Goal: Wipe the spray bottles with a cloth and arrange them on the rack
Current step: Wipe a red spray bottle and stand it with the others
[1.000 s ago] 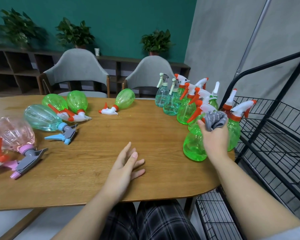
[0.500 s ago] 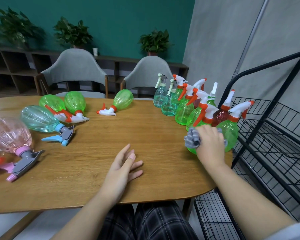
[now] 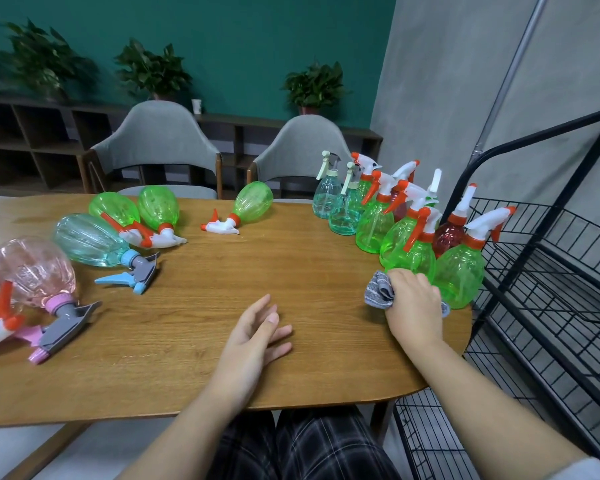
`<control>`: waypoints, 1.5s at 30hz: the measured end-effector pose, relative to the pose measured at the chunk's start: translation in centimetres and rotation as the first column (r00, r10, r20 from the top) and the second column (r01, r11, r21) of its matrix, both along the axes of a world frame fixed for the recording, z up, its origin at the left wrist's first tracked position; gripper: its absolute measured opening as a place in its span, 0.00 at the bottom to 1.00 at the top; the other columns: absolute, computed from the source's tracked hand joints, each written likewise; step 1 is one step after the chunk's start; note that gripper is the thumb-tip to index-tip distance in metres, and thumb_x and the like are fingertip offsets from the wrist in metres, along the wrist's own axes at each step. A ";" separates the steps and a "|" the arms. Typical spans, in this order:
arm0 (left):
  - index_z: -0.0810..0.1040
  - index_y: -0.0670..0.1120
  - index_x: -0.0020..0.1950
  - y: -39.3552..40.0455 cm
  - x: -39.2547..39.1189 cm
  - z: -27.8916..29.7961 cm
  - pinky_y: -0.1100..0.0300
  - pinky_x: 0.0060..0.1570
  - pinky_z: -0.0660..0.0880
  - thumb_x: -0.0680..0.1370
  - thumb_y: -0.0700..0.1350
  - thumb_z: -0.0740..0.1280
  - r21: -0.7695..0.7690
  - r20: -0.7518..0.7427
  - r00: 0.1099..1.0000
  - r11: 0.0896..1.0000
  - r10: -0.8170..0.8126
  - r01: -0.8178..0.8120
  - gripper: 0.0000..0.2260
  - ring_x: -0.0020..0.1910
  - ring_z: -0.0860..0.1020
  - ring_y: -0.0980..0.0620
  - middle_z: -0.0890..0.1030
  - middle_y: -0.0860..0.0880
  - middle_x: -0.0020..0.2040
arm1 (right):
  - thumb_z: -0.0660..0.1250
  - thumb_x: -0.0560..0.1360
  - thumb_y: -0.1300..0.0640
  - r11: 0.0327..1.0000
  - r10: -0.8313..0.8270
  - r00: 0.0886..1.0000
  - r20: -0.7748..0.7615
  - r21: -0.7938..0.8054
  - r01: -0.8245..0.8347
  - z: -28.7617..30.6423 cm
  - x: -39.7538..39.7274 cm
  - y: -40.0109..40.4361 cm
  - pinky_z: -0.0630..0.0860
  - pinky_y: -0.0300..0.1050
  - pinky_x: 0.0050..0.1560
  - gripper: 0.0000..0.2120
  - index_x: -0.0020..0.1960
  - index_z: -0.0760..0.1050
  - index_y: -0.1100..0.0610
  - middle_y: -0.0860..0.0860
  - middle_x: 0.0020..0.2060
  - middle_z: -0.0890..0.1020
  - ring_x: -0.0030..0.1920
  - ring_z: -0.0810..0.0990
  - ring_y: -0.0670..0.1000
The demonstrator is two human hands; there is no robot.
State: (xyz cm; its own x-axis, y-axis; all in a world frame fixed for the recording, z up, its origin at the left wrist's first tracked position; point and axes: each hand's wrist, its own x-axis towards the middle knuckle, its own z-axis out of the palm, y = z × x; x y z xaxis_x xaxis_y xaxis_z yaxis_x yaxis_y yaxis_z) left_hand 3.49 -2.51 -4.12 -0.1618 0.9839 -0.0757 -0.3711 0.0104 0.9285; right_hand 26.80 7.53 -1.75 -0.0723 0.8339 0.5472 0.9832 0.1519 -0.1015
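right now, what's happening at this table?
A person is wiping spray bottles. The right hand grips a grey cloth at the base of an upright green bottle in the standing group by the table's right edge. The left hand rests open on the wood. Several bottles, including a pink bottle, lie on their sides at left. The black wire rack shelves in view hold no bottles.

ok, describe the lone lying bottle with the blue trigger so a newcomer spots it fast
Start at the wooden table and look to its left half, where bottles lie on their sides. Between the pink bottle and two green ones lies the pale teal bottle, the only one with a blue trigger.
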 end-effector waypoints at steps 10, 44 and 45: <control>0.72 0.48 0.68 0.2 -1.3 2.1 0.52 0.51 0.78 0.81 0.44 0.63 -0.121 0.274 0.961 0.993 0.048 -0.015 0.15 0.55 0.80 0.40 0.78 0.42 0.61 | 0.76 0.69 0.52 0.892 0.171 0.563 -0.809 -0.116 -0.437 4.6 -10.3 -1.5 0.72 0.31 0.39 0.14 0.48 0.77 0.59 0.47 0.37 0.81 0.36 0.78 0.40; 0.55 0.56 0.79 -4.2 -23.3 3.4 0.45 0.74 0.50 0.77 0.44 0.65 -0.102 -0.979 0.187 0.585 0.086 -0.805 0.33 0.75 0.55 0.40 0.55 0.39 0.77 | 0.60 0.73 0.65 0.387 -0.554 0.129 -0.823 -0.391 -0.835 4.6 -26.3 -6.3 0.74 0.57 0.60 0.04 0.46 0.71 0.59 0.58 0.41 0.77 0.44 0.78 0.58; 0.55 0.56 0.79 -4.1 -23.5 3.4 0.45 0.74 0.50 0.77 0.45 0.65 -0.115 -0.982 0.180 0.565 0.060 -0.817 0.33 0.74 0.56 0.40 0.56 0.39 0.76 | 0.60 0.73 0.65 0.390 -0.553 0.133 -0.822 -0.396 -0.831 4.5 -26.2 -6.2 0.74 0.57 0.60 0.03 0.45 0.71 0.59 0.58 0.40 0.77 0.43 0.78 0.58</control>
State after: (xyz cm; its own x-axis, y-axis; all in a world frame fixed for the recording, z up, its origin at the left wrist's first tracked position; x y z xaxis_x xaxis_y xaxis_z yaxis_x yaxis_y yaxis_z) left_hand -19.99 -6.57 -0.67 -0.8745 0.4839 0.0342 0.4334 0.7477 0.5030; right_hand 0.58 1.34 2.80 -0.4068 0.7682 -0.4944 -0.0508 -0.5594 -0.8273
